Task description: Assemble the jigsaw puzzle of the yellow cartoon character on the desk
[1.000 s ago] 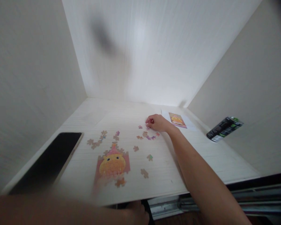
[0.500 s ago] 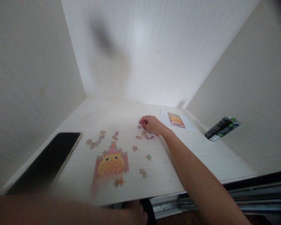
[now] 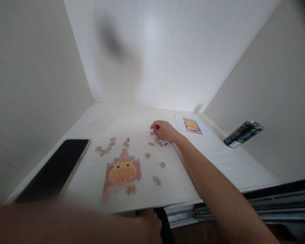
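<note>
A partly built jigsaw [image 3: 122, 173] with an orange face on pink lies near the desk's front edge. Loose pieces [image 3: 156, 180] are scattered around it, with a small cluster [image 3: 161, 143] farther back. My right hand [image 3: 162, 130] reaches to that cluster, fingers curled over a piece that I cannot name more closely. My left forearm crosses the bottom of the view, blurred. My left hand [image 3: 148, 225] sits below the desk's front edge with its fingers curled; anything in it is hidden.
A dark phone [image 3: 57, 169] lies at the desk's left side. A reference picture sheet [image 3: 192, 125] sits at the back right. A black and green can [image 3: 243, 134] lies on its side by the right wall. White walls enclose the desk [image 3: 218, 162] on three sides.
My right hand has slid a little left along the cluster of loose pieces. The view has shifted slightly. My left arm stays where it was.
</note>
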The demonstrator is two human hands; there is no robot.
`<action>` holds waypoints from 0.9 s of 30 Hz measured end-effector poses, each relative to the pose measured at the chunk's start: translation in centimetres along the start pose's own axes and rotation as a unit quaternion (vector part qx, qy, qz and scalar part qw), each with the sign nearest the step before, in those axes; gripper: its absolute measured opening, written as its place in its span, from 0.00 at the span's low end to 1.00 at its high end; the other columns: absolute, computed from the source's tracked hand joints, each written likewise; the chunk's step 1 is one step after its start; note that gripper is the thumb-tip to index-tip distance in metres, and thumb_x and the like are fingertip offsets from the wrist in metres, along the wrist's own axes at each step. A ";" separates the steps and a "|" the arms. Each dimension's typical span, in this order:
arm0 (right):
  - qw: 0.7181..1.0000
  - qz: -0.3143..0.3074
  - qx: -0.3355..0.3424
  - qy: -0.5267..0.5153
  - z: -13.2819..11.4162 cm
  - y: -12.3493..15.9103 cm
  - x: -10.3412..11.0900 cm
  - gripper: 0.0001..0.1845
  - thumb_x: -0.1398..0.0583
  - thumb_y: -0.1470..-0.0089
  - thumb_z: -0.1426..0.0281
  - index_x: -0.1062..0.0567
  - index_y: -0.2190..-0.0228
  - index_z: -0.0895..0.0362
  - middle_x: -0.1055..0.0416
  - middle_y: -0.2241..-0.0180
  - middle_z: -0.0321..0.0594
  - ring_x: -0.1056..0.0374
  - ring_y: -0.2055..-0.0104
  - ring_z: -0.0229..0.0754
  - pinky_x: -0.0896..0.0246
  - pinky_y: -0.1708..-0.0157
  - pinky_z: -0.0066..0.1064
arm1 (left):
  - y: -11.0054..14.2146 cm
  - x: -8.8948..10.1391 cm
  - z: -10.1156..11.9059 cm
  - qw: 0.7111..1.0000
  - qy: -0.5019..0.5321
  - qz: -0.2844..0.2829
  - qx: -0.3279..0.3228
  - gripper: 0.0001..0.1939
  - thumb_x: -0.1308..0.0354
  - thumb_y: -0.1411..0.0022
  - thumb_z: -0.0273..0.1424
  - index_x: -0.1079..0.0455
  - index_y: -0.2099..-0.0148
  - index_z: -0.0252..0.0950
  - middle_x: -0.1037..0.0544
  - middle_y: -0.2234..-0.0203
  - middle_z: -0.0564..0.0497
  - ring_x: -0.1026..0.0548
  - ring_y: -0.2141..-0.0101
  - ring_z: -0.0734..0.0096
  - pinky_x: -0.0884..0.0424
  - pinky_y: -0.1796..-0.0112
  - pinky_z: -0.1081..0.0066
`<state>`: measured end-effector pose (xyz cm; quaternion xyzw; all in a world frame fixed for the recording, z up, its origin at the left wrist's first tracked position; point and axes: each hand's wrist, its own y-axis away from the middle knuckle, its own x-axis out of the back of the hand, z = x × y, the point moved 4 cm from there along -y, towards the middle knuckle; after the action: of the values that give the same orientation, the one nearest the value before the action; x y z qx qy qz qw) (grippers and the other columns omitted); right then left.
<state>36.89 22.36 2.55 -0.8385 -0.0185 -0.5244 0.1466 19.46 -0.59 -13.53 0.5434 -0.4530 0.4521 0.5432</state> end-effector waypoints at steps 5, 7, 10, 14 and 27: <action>1.000 0.009 0.013 0.003 0.2 0.0 -0.2 0.13 0.42 0.51 0.79 0.23 0.63 0.59 0.24 0.66 0.42 0.32 0.67 0.37 0.40 0.65 0.26 | 2.2 4.6 -0.2 0.998 -0.013 0.006 -0.054 0.11 0.37 0.51 0.35 0.22 0.63 0.39 0.23 0.68 0.39 0.29 0.67 0.54 0.42 0.67 0.60; 1.000 0.008 0.017 0.003 0.2 0.0 -0.2 0.13 0.42 0.51 0.78 0.23 0.63 0.60 0.23 0.66 0.42 0.32 0.67 0.37 0.40 0.65 0.27 | 2.3 5.0 -0.2 0.998 -0.003 -0.018 -0.055 0.09 0.37 0.51 0.33 0.22 0.65 0.39 0.24 0.69 0.40 0.29 0.67 0.55 0.41 0.67 0.60; 1.000 0.009 0.019 0.004 0.1 0.0 -0.3 0.12 0.43 0.50 0.77 0.23 0.63 0.60 0.23 0.66 0.43 0.32 0.67 0.37 0.40 0.65 0.27 | 1.9 4.6 0.0 0.998 0.006 -0.040 -0.048 0.08 0.37 0.51 0.33 0.23 0.66 0.39 0.24 0.67 0.40 0.28 0.66 0.55 0.41 0.66 0.59; 1.000 0.007 0.015 0.002 0.0 0.1 -0.4 0.13 0.43 0.51 0.77 0.23 0.63 0.60 0.23 0.67 0.43 0.32 0.68 0.37 0.40 0.66 0.27 | 1.4 3.8 0.2 0.998 0.002 -0.042 -0.044 0.09 0.36 0.53 0.35 0.23 0.67 0.39 0.24 0.68 0.41 0.28 0.67 0.53 0.40 0.67 0.58; 1.000 0.009 0.010 0.002 0.0 -0.1 -0.6 0.13 0.42 0.52 0.78 0.22 0.64 0.59 0.23 0.66 0.42 0.32 0.69 0.36 0.40 0.67 0.26 | 1.5 3.5 0.2 0.999 0.005 -0.029 -0.036 0.09 0.34 0.56 0.33 0.23 0.68 0.40 0.23 0.68 0.41 0.28 0.67 0.52 0.39 0.65 0.56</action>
<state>36.59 22.53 2.01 -0.8362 -0.0165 -0.5245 0.1596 18.62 -0.82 -9.84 0.5343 -0.4502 0.4223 0.5775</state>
